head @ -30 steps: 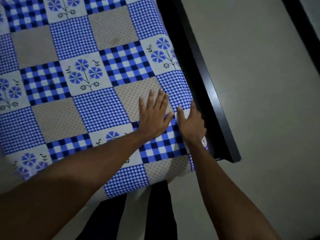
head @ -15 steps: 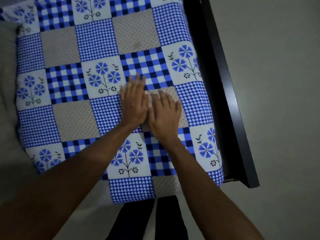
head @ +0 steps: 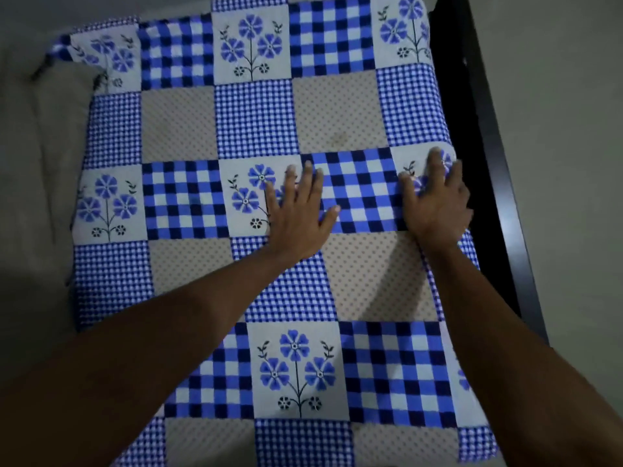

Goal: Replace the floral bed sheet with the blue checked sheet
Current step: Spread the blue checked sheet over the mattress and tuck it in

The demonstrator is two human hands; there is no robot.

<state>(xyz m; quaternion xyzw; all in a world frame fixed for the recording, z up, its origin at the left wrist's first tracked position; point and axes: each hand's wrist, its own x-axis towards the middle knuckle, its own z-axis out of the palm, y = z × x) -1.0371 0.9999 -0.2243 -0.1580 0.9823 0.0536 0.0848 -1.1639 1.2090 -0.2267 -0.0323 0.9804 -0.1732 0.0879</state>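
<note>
The blue checked sheet (head: 256, 119) lay spread over the bed across the centre of the frame, its left edge ending against a grey surface (head: 33, 170). My left hand (head: 298, 210) lay flat at mid-frame, fingers straight and splayed, gripping nothing. My right hand (head: 436, 200) pressed likewise, flat and splayed, at the sheet's right edge beside the black bed frame (head: 485, 163). I judged the step to be smoothing the laid sheet. The next move likely called for tucking that right edge and covering the grey strip. No brand, label or writing was legible.
</note>
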